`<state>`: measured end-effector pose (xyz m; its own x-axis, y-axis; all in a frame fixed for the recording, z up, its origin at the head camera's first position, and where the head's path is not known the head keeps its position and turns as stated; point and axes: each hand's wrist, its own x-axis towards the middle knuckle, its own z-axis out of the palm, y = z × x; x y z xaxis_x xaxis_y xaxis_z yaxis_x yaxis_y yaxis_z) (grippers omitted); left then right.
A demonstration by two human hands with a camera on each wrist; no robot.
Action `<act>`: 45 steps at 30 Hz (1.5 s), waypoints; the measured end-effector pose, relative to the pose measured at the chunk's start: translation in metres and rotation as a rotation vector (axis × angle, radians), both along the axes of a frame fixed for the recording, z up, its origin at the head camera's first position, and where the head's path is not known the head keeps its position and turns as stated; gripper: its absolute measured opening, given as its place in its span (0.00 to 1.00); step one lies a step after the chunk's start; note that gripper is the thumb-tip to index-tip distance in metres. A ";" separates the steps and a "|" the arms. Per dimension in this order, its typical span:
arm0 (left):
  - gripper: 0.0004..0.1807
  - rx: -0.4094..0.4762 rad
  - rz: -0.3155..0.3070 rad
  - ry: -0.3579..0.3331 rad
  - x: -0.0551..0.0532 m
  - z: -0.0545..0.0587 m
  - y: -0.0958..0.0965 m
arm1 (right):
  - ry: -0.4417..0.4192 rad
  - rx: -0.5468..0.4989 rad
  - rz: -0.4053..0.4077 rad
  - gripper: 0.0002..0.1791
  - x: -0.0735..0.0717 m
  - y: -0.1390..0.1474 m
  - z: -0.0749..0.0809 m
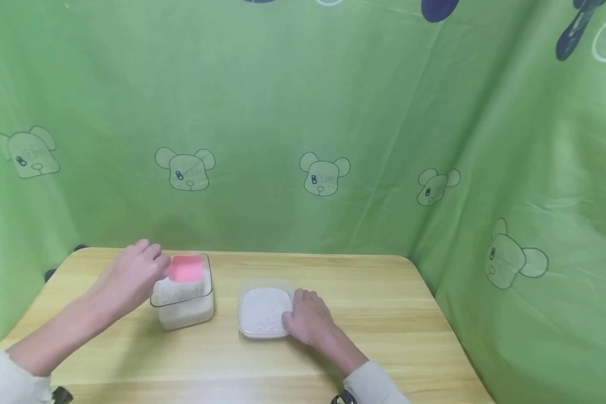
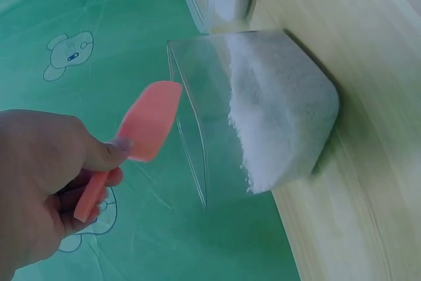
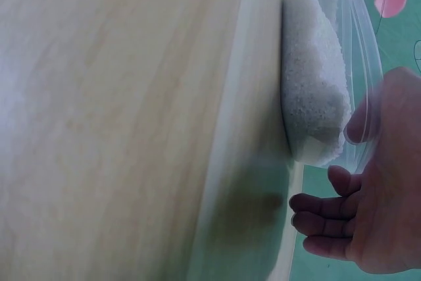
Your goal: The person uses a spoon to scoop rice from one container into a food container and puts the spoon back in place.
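Note:
My left hand [image 1: 136, 272] grips a pink scoop [image 2: 152, 122] by its handle, with the thumb near the base of the blade. The blade hangs over the rim of a clear, squarish container [image 1: 186, 314], partly filled with white grainy stuff [image 2: 276, 110]. In the head view my right hand [image 1: 310, 317] is at the right side of a lower, translucent plastic tub [image 1: 264, 335]. Its thumb lies over the tub's rim and the other fingers bend loosely outside the wall. White grainy stuff [image 1: 265, 308] fills much of this tub too.
Both containers stand side by side on a light wooden table [image 1: 384, 314], with a gap between them. Behind and along the sides hangs a green curtain [image 1: 283, 101] printed with bear heads. A dark watch [image 1: 343, 397] shows at the right cuff.

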<state>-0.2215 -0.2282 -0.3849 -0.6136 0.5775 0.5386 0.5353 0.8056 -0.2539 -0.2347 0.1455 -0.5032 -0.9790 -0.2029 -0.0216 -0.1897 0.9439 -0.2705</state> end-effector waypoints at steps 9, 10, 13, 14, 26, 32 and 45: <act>0.15 -0.061 0.070 -0.106 -0.002 0.004 -0.008 | -0.004 0.014 0.001 0.26 0.000 -0.001 0.002; 0.16 -0.066 0.074 -0.126 -0.001 0.004 -0.009 | -0.003 0.014 0.000 0.26 0.000 -0.001 0.002; 0.17 -0.078 0.082 -0.182 0.000 0.005 -0.011 | 0.002 0.014 0.002 0.26 0.001 -0.001 0.001; 0.17 -0.081 0.084 -0.199 0.000 0.006 -0.011 | 0.004 0.014 0.001 0.26 0.001 -0.001 0.001; 0.15 -0.128 0.129 -0.275 -0.006 0.006 -0.002 | 0.002 0.027 0.000 0.26 0.000 -0.002 0.001; 0.15 -0.199 0.128 -0.246 -0.010 -0.001 0.007 | -0.004 0.020 -0.005 0.26 0.000 -0.001 0.000; 0.14 -0.217 0.124 -0.174 -0.016 -0.016 0.007 | -0.003 0.017 -0.004 0.25 0.000 -0.001 0.000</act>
